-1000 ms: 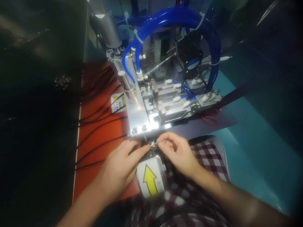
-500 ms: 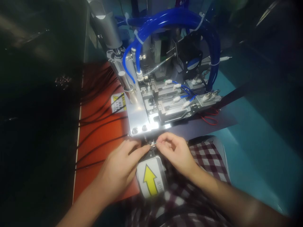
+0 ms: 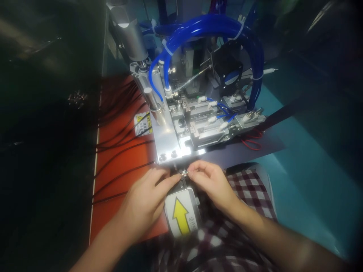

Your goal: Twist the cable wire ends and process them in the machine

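Observation:
At the front edge of the metal machine (image 3: 167, 141), my two hands almost meet over a small bright fixture (image 3: 184, 174). My left hand (image 3: 147, 192) is closed, its thumb reaching to the fixture's left side; whatever lies under its bent fingers is hidden. From the right, my right hand (image 3: 212, 183) pinches a thin, shiny, wire-like piece (image 3: 188, 172) between thumb and forefinger. That piece points left into the fixture and is too small to make out fully. Just below the fixture is a white plate with a yellow arrow (image 3: 180, 215).
Several black cables (image 3: 121, 151) cross the orange-red surface (image 3: 113, 211) on the left. Thick blue air hoses (image 3: 210, 24) arch over the machine's cylinders. A warning label (image 3: 143, 124) is stuck beside it. Red wires (image 3: 252, 143) hang at the right; checked cloth (image 3: 249, 189) covers my lap.
Both hands stay at the fixture with only slight finger movement. The whole view has shifted a little, with the machine appearing slightly lower and further right.

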`<state>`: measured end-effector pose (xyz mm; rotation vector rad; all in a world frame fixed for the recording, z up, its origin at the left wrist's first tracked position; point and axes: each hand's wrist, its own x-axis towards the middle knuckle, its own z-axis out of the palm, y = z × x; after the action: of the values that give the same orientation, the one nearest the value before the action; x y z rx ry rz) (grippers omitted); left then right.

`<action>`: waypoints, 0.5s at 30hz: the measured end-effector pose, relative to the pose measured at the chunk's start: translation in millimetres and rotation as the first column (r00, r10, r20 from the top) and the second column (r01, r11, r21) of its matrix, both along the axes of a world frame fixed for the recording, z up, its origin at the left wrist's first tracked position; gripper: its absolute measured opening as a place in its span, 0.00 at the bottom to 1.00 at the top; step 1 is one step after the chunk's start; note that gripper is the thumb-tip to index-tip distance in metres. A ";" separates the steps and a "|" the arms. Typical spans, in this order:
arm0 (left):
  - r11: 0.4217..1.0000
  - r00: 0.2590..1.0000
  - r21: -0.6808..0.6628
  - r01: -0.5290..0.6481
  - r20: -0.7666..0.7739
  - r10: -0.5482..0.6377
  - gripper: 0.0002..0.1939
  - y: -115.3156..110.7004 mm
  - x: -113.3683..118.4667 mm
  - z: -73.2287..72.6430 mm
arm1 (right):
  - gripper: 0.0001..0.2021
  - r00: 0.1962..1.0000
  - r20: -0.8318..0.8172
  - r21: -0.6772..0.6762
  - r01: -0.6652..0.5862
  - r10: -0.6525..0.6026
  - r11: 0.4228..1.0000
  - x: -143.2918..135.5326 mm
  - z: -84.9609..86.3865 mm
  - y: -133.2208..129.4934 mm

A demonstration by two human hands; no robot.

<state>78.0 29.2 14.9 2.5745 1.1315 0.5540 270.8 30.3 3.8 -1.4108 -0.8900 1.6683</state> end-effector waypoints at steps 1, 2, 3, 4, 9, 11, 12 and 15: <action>1.000 1.000 0.003 -0.004 0.004 0.004 0.16 0.1 0.1 -0.1 | 0.04 1.000 -0.002 -0.009 0.000 0.000 1.000 -0.2 1.0 0.5; 1.000 1.000 0.006 -0.005 0.005 0.005 0.16 0.1 0.2 -0.3 | 0.04 1.000 0.000 -0.013 0.001 -0.001 1.000 -0.4 1.7 0.9; 1.000 1.000 0.011 -0.009 0.008 0.009 0.16 0.0 0.3 -0.5 | 0.04 1.000 0.006 -0.012 0.003 -0.002 1.000 -0.6 2.2 1.3; 1.000 1.000 0.014 -0.012 0.010 0.011 0.16 -0.1 0.3 -0.8 | 0.04 1.000 0.012 -0.009 0.006 -0.006 1.000 -0.8 2.4 1.6; 1.000 1.000 0.005 -0.007 0.001 0.007 0.16 -0.4 0.6 -0.5 | 0.03 1.000 -0.009 -0.011 0.007 -0.007 1.000 0.6 0.7 1.5; 1.000 1.000 0.008 -0.003 0.001 0.003 0.16 0.1 1.0 0.3 | 0.03 1.000 -0.009 -0.006 0.003 -0.003 1.000 1.5 0.5 1.4; 1.000 1.000 0.009 0.000 0.002 0.000 0.16 0.4 1.2 0.7 | 0.03 1.000 -0.004 0.001 0.003 -0.003 1.000 1.7 0.8 1.6; 1.000 1.000 0.014 0.004 0.008 -0.004 0.15 1.2 1.8 1.3 | 0.03 1.000 0.007 0.014 0.011 -0.012 1.000 1.2 2.1 2.2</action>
<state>79.7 30.4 16.2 2.5833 1.1238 0.5727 272.0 32.5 5.9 -1.4110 -0.8943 1.6465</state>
